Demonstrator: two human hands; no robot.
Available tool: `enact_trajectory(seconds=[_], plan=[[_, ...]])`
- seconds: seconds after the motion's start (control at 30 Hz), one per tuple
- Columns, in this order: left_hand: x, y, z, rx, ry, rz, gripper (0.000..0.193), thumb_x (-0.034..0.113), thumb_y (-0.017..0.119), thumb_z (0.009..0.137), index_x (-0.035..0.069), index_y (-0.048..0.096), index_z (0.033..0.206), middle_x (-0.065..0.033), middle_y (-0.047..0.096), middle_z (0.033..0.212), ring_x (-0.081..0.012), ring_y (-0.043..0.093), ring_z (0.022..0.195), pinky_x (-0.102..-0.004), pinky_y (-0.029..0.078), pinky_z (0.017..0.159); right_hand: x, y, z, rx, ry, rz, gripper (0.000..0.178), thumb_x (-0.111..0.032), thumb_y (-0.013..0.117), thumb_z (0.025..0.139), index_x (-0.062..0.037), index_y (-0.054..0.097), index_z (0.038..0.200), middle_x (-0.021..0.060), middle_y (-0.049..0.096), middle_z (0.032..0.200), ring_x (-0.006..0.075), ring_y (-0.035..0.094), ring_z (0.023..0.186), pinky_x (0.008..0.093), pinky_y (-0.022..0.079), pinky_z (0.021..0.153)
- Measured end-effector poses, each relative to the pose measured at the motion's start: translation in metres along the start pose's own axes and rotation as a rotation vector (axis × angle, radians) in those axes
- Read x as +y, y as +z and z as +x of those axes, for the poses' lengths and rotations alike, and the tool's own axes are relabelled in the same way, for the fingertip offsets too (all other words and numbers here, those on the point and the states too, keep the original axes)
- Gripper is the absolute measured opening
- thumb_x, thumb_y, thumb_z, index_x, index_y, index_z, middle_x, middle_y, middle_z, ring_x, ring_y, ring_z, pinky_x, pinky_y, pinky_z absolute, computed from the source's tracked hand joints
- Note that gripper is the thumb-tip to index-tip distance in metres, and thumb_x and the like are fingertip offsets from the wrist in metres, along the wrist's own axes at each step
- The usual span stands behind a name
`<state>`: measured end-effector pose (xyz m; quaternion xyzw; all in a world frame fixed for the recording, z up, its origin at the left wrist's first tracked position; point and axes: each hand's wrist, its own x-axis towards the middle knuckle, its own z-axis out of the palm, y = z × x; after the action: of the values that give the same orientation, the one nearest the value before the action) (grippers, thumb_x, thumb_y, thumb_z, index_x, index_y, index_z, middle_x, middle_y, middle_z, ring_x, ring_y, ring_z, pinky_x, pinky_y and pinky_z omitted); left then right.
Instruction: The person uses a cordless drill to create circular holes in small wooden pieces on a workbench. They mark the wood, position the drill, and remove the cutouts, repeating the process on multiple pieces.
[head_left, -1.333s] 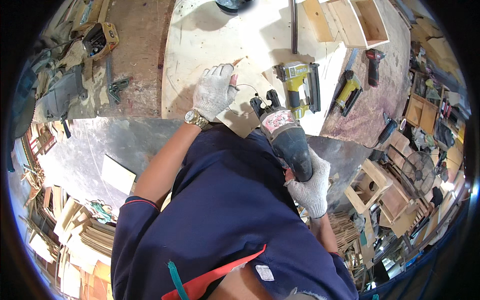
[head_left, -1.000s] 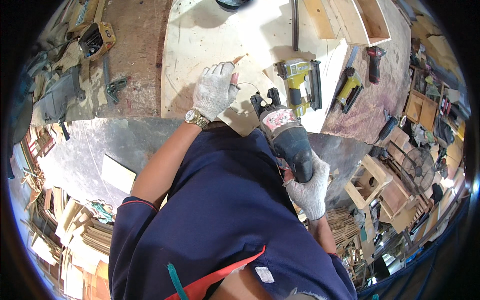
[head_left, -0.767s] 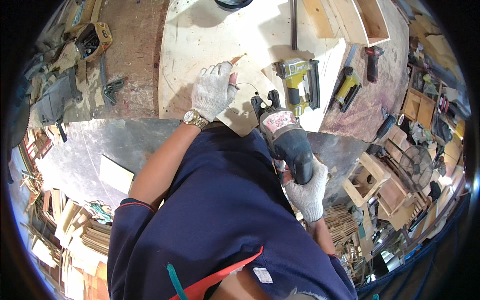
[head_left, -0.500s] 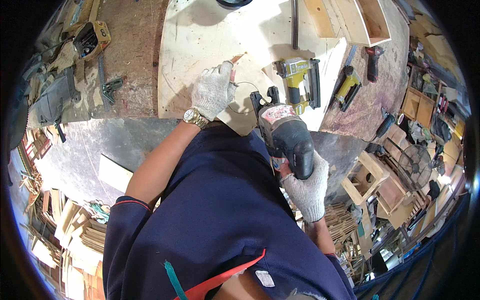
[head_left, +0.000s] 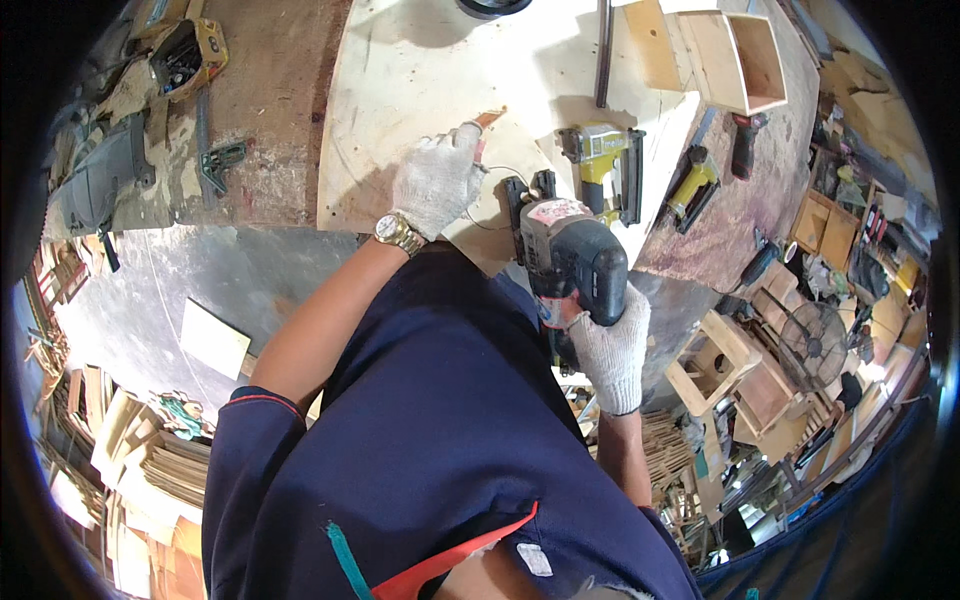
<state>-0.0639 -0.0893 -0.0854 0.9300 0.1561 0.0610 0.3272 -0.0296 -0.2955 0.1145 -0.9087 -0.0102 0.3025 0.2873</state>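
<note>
My left hand (head_left: 436,183), in a white knit glove with a gold wristwatch, presses flat on a pale plywood sheet (head_left: 420,90) lying on the workbench. A small orange-brown piece (head_left: 488,118) sticks out by its fingertips. My right hand (head_left: 607,345), also gloved, grips the handle of a dark power jigsaw (head_left: 565,255) whose front rests at the sheet's near edge, just right of my left hand. A thin curved line runs on the wood between the hand and the saw.
A yellow and grey nail gun (head_left: 600,165) lies right of the saw, with a yellow and black tool (head_left: 690,185) beyond it. An open wooden box (head_left: 745,60) stands at the back right. Wooden boxes and scrap (head_left: 740,370) crowd the floor at right; stacked boards (head_left: 150,460) lie at left.
The saw has shifted slightly forward and left along the sheet's edge. My left hand stays pressed on the plywood, nudged a little forward.
</note>
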Motion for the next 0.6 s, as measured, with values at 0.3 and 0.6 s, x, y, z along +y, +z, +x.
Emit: enact_trajectory(seconds=[0.3, 0.6], plan=[[0.000, -0.001, -0.002, -0.045, -0.016, -0.016, 0.017, 0.024, 0.058, 0.104, 0.006, 0.059, 0.103, -0.0177, 0.069, 0.081, -0.0368, 0.069, 0.076, -0.0483, 0.055, 0.071, 0.013, 0.001, -0.005, -0.005, 0.105, 0.072, 0.027, -0.008, 0.082, 0.084, -0.0009, 0.068, 0.105, 0.0052, 0.071, 0.094, 0.0103, 0.065, 0.077, 0.0276, 0.054, 0.070], [-0.001, 0.000, -0.002, -0.041, 0.001, -0.014, 0.016, 0.022, 0.059, 0.102, 0.006, 0.059, 0.103, -0.0174, 0.069, 0.080, -0.0367, 0.069, 0.076, -0.0472, 0.055, 0.071, 0.011, -0.003, 0.003, -0.028, 0.065, -0.019, 0.028, -0.008, 0.082, 0.085, 0.0000, 0.067, 0.107, 0.0063, 0.073, 0.095, 0.0115, 0.068, 0.083, 0.0283, 0.055, 0.073]])
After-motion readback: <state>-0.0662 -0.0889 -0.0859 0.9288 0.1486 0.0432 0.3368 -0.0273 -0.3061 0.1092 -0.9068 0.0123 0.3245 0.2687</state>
